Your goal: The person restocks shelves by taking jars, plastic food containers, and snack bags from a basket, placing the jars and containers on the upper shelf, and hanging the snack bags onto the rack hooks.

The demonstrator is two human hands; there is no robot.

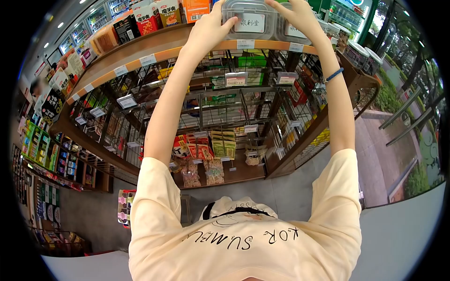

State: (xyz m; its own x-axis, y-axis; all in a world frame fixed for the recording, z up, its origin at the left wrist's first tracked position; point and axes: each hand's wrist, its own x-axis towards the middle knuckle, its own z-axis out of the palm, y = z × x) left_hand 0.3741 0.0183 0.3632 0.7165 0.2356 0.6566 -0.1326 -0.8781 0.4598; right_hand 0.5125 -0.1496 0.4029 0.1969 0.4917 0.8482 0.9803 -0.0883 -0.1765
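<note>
Cream cloth shirt (243,253) | left fingers (230,23) half-open against clear, rounded plastic box (249,23) | right fingers (280,7) spread at its edge

My shirt (243,255): cream, black lettering across it. My wristband (334,75): blue. Plastic container (229,32): clear, colourless; its label (249,22): white, black characters. Shelf edge (187,50): orange-tan, dotted with white price tags (148,60). Tall box (197,10): bright orange, white print. Hanging packets (200,149): red; neighbouring packets (223,145): yellow-green. Floor (253,189): grey. Hedge (393,89): green.
</note>
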